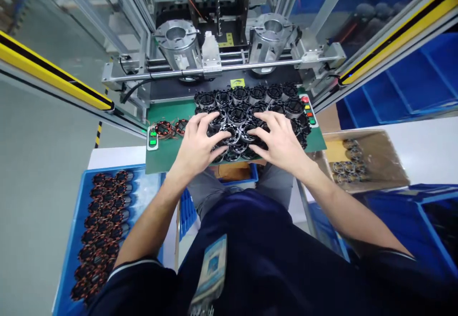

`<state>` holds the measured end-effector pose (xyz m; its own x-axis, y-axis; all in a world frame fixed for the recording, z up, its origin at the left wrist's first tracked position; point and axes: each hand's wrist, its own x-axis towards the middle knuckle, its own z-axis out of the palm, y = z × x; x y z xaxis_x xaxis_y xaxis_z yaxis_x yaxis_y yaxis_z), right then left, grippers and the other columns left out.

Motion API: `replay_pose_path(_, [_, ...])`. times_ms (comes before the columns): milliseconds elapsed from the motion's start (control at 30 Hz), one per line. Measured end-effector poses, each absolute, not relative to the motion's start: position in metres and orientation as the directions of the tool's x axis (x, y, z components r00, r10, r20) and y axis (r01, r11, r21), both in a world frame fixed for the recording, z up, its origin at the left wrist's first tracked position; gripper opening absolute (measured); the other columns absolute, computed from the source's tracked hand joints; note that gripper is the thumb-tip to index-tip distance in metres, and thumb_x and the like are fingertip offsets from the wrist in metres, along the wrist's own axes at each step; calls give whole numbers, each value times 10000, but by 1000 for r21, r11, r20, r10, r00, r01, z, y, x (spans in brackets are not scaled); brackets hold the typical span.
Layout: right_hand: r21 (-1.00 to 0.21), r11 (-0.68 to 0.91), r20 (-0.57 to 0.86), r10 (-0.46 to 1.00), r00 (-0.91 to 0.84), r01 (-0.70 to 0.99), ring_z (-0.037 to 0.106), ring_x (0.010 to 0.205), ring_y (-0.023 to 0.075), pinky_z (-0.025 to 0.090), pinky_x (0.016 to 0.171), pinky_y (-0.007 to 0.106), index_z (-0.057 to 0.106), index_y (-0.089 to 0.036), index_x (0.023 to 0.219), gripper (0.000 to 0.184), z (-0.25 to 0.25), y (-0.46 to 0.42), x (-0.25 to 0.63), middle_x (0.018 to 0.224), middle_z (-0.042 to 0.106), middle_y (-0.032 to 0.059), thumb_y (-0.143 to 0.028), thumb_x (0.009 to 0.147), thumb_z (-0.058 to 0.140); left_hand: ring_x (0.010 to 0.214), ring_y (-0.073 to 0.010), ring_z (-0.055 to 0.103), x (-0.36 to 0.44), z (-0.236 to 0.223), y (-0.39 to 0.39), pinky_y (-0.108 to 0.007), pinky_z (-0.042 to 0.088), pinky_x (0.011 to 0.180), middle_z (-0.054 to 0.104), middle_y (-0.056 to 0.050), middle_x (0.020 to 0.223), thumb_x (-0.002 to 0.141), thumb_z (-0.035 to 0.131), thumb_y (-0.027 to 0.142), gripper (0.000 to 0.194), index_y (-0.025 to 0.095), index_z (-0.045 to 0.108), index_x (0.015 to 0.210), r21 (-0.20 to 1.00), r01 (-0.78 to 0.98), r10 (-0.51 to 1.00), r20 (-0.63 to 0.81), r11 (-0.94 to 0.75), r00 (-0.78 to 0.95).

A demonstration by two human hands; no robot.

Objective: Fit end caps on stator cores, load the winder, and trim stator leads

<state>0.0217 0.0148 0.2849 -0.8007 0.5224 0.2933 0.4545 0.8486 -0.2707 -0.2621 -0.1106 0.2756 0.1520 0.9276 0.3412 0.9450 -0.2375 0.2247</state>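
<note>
Many stator cores (237, 114), silver rings with black toothed insulation, stand in packed rows on a green work surface (168, 156). My left hand (200, 139) reaches in from the left side of the group. Its thumb and index finger grip the near-row stator core (229, 135). Mirroring it, my right hand (281, 139) has its thumb and index finger on the neighbouring stator core (247, 131). The other fingers spread over the rows behind. Both cores stand upright among the others, and the hands partly cover the front rows.
Wound stators with copper wire (163, 128) lie left, beside a green-button panel (153, 137). Another button panel (308, 111) is at right. Behind stand two metal cylinders (179, 44) and a rail (222, 69). A blue bin (84, 201) and a cardboard box (388, 163) flank me.
</note>
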Motion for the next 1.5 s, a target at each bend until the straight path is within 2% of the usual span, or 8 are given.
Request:
replay_pose_path(167, [-304, 875, 333, 468, -818, 377, 514, 1716, 487, 358, 1430, 858, 810, -256, 1128, 77, 296, 25, 23, 1812, 634, 161, -285, 1067, 847, 1675, -465, 503, -261, 290, -111, -748, 447, 1382, 660, -149, 1759, 1060, 895, 388, 114, 297, 899, 1129, 300, 918, 919, 368, -260, 141])
replay_pose_path(267, [-538, 798, 368, 513, -775, 273, 704, 1490, 427, 608, 1251, 679, 751, -247, 1053, 220, 318, 24, 29, 1635, 748, 161, -400, 1054, 909, 1625, -411, 596, -253, 306, -128, -666, 503, 1342, 723, -146, 1688, 1079, 884, 383, 132, 268, 830, 1110, 470, 852, 914, 405, -229, 22])
replay_pose_path(367, [-912, 401, 201, 624, -755, 89, 767, 970, 237, 685, 827, 378, 670, -278, 1034, 448, 347, 20, 32, 1136, 791, 31, -532, 936, 1027, 1445, -335, 740, -242, 326, -149, -521, 589, 1206, 811, -129, 1476, 1061, 915, 360, 228, 245, 719, 1070, 684, 681, 915, 400, -263, -47])
replay_pose_path(433, [-995, 100, 45, 626, -779, 23, 702, 822, 177, 639, 683, 292, 698, -328, 1206, 520, 367, 16, 31, 1014, 730, -26, -594, 915, 1038, 1365, -309, 764, -233, 341, -162, -473, 593, 1152, 819, -107, 1371, 1038, 949, 330, 282, 246, 680, 1043, 766, 574, 926, 376, -290, -35])
replay_pose_path(567, [-988, -148, -117, 524, -844, 45, 714, 757, 154, 615, 572, 247, 736, -396, 1506, 616, 397, 7, 31, 1050, 752, -14, -691, 1004, 936, 1373, -264, 751, -216, 367, -180, -419, 598, 1182, 767, -93, 1458, 1009, 989, 278, 293, 249, 701, 1059, 803, 509, 942, 332, -310, 50])
replay_pose_path(1200, [-918, -389, -236, 395, -888, 71, 648, 456, 66, 527, 394, 160, 800, -317, 1424, 653, 397, 8, 49, 965, 808, -30, -755, 964, 950, 1429, -203, 728, -206, 370, -192, -343, 554, 1205, 704, -60, 1567, 1054, 949, 260, 232, 266, 727, 1119, 771, 596, 971, 232, -224, 64])
replay_pose_path(1367, [-882, -464, -278, 361, -890, 87, 811, 604, 141, 659, 521, 188, 683, -295, 1471, 718, 401, 32, 50, 939, 829, -31, -645, 941, 1018, 1380, -203, 717, -211, 358, -193, -331, 547, 1148, 724, -39, 1461, 1092, 896, 240, 177, 282, 726, 1121, 815, 557, 980, 198, -162, -5])
replay_pose_path(1500, [-964, -261, -200, 560, -804, 58, 905, 893, 204, 792, 827, 329, 661, -297, 1432, 737, 415, 93, 41, 1110, 870, -2, -479, 854, 1080, 1284, -208, 692, -215, 340, -196, -312, 539, 1073, 717, -43, 1315, 1113, 844, 229, 156, 273, 696, 1125, 868, 482, 982, 175, -120, -70])
